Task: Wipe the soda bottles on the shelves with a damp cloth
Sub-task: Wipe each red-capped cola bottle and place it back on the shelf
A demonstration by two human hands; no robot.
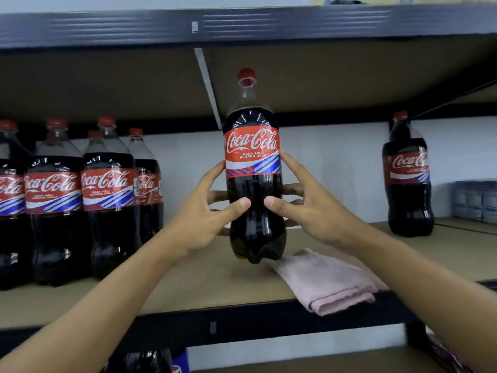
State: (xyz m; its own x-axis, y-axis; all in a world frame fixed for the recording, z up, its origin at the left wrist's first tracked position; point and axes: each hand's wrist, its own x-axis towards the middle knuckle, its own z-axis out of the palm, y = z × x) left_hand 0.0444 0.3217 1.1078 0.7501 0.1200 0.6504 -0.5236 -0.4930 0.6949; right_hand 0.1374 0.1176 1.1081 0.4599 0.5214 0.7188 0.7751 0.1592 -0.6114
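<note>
A large cola bottle (252,146) with a red cap and red label stands upright in the middle of the view, its base just above the shelf board (204,278). My left hand (207,211) grips its left side and my right hand (304,205) grips its right side, thumbs on the front and fingers wrapped behind. A folded pink cloth (325,284) lies on the shelf just right of the bottle's base, under my right forearm. Neither hand touches the cloth.
Several matching cola bottles (107,195) stand in a group at the left of the shelf. A single cola bottle (408,179) stands at the right, with a shrink-wrapped pack (476,200) beyond it. The upper shelf (242,28) hangs close overhead. More bottles (150,359) show below.
</note>
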